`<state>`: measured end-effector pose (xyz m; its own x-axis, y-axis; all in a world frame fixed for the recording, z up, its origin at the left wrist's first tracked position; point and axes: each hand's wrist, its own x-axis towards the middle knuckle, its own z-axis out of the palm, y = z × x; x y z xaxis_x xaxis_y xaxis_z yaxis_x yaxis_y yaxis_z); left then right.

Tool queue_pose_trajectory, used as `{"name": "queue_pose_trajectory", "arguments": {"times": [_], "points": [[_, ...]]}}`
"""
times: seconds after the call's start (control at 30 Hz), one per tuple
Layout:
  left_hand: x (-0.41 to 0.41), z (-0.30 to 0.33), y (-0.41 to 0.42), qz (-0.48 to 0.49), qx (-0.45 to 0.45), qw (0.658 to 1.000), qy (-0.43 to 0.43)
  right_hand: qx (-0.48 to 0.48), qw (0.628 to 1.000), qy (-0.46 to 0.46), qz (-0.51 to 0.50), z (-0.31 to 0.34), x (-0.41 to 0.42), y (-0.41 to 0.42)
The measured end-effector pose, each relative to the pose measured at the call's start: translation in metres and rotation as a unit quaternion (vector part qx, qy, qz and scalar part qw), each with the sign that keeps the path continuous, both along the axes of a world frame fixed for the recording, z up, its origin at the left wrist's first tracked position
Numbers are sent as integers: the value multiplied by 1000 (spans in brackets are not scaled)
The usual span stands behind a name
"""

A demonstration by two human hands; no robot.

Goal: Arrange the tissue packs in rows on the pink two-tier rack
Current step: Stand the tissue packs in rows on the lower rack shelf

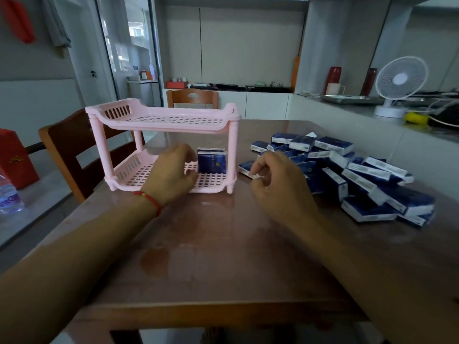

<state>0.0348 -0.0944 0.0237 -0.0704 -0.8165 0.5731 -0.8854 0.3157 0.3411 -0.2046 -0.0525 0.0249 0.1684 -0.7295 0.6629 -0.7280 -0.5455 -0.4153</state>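
Note:
A pink two-tier rack point(161, 120) stands on the brown table point(211, 256). Its top tier holds nothing. On the lower tier, at the right end, blue tissue packs point(212, 161) stand upright against the right post. My left hand point(171, 172) is inside the lower tier just left of those packs, fingers loosely curled and close to the front pack. My right hand point(275, 180) hovers right of the rack, its fingertips touching a pack point(246, 168) that lies flat on the table. A pile of several blue-and-white tissue packs point(347, 175) spreads across the table's right side.
Wooden chairs point(72, 150) stand behind and left of the rack. A red box point(15, 160) and a water bottle point(8, 194) sit at the far left. A white fan point(397, 88), a tray and cables are on the counter at right.

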Motion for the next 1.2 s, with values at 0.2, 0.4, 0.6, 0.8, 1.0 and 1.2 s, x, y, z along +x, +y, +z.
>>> {"name": "queue_pose_trajectory", "arguments": {"times": [0.2, 0.4, 0.6, 0.8, 1.0, 1.2], "points": [[-52, 4, 61, -129, -121, 981, -78, -24, 992, 108, -56, 16, -86, -9], [-120, -1, 42, -199, -99, 975, -7, -6, 968, 248, -47, -13, -117, -16], [-125, -25, 30, -251, -41, 967, 6, -38, 978, 203, 1, -13, -118, -20], [-122, -19, 37, -307, 128, 905, 266, 46, 993, -19, 103, -5, -111, -7], [-105, -13, 48, -265, 169, 874, 370, -25, 998, 51, 18, -6, -114, -27], [-95, -7, 46, -202, 116, 915, 330, 66, 940, 334, -36, 8, -89, -54]]}}
